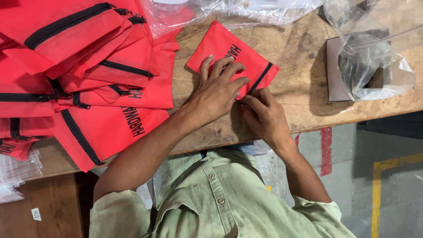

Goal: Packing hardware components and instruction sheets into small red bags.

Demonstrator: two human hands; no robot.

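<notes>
A small red fabric pouch [222,46] with a black zipper edge and black lettering lies on the wooden table [299,79]. My left hand [218,90] presses flat on the pouch's near part, fingers spread. My right hand [262,114] pinches the pouch's near corner by the zipper end, fingers closed on the fabric. Both hands touch each other at that corner.
A pile of red pouches with black zippers [83,70] covers the table's left side. Clear plastic bags [238,9] lie at the far edge, and more crumpled plastic [372,61] sits on a grey card at right. The table edge runs near my body; floor with yellow and red lines shows at right.
</notes>
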